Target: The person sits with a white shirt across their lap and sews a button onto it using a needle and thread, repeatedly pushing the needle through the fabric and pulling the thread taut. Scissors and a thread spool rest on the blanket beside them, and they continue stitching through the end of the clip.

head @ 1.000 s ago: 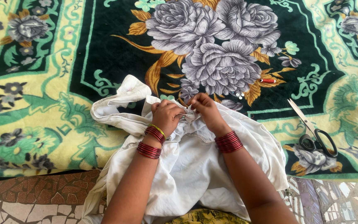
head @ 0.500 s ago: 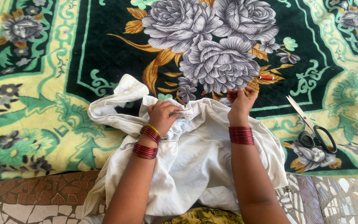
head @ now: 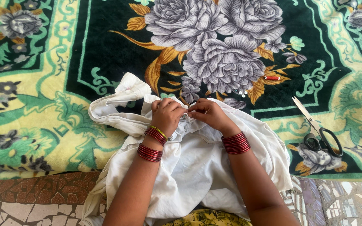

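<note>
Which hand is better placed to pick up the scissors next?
Right. The scissors lie on the blanket on the right hand's side, with nothing between. The left hand would have to cross over. Both now pinch the white cloth.

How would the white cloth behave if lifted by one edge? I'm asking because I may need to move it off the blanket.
The white cloth would probably hang limp: it already lies in soft folds and bunches where the left hand and right hand pinch it. It looks thin and light, and seems unlikely to slide on the plush flowered blanket.
</note>
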